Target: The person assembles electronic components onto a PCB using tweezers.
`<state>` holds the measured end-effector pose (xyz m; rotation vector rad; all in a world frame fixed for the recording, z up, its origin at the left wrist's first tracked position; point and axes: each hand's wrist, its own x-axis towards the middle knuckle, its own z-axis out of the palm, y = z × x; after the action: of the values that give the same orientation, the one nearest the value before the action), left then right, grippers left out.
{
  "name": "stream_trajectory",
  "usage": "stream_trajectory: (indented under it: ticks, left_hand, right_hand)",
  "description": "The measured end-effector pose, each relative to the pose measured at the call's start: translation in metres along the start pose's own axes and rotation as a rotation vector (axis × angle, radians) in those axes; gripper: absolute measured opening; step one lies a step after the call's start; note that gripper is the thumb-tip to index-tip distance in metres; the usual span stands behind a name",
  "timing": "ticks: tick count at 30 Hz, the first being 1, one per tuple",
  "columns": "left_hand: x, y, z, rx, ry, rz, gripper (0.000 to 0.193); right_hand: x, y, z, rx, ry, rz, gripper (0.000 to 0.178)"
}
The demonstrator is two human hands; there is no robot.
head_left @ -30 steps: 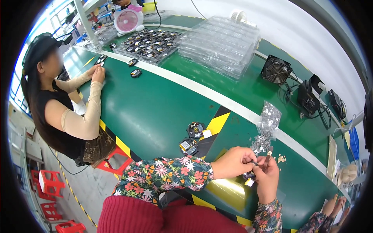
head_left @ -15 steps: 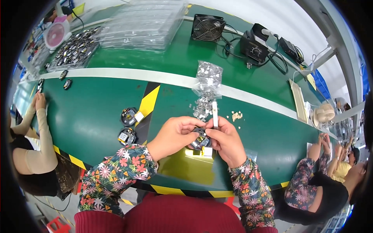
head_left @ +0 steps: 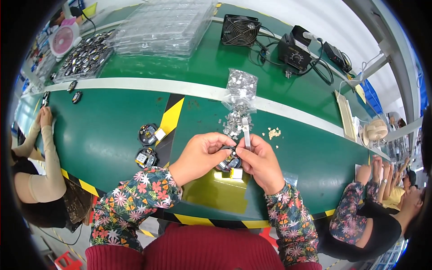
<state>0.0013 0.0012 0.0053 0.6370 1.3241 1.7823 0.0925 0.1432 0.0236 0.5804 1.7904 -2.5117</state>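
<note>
Both hands meet over a small round black electronic housing (head_left: pixel 231 164) with parts inside. A white and yellow battery pouch (head_left: pixel 236 173) hangs out at its near side. My left hand (head_left: pixel 200 155) grips the housing's left edge, thumb pressed on top. Tucked in my right hand (head_left: pixel 261 164) is a pair of silver tweezers (head_left: pixel 246 135), its flat end pointing away from me. The right thumb and forefinger press together at the housing's upper right edge; any small part between them is hidden. Two similar housings (head_left: pixel 147 135) lie to the left.
Beyond my hands is a pile of small metal pieces (head_left: pixel 234 122) below a plastic bag (head_left: pixel 242 87). Cream scraps (head_left: pixel 274 133) lie to its right. Under my hands is a yellow film (head_left: pixel 216 195). A black fan (head_left: pixel 240 30) and control box (head_left: pixel 293 54) stand farther back. Co-workers sit either side.
The housing and its battery pouch have shifted slightly left, and the tweezers have tilted a little. Both hands keep their hold. The co-worker on the right has moved their hands.
</note>
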Motion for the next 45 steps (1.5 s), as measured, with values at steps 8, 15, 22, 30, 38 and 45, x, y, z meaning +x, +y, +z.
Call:
stream_trajectory:
  ticks: [8,15,22,30,38,45]
  left_hand:
    - [0.000,-0.003,-0.006,0.124,-0.007,0.010,0.017]
    - [0.001,0.003,-0.003,0.047,-0.026,-0.003,0.019]
    - [0.001,-0.001,-0.004,0.061,-0.020,0.019,0.018]
    - [-0.005,0.015,0.005,0.105,-0.003,-0.133,0.013]
    - [-0.013,-0.005,0.010,0.252,-0.424,-0.115,0.014]
    - [-0.015,0.002,0.016,0.500,-0.610,-0.134,0.018]
  right_hand:
    - [0.001,0.003,0.002,-0.091,-0.046,-0.054,0.008]
    - [0.002,0.002,-0.001,-0.159,-0.002,-0.096,0.008]
    - [-0.002,0.003,0.001,-0.206,0.045,-0.156,0.008]
    - [-0.032,-0.041,-0.021,-0.107,0.210,-0.633,0.025]
    - [-0.099,0.009,-0.041,-0.063,0.191,-0.262,0.014]
    - [-0.128,0.041,-0.033,0.013,0.307,-0.113,0.018]
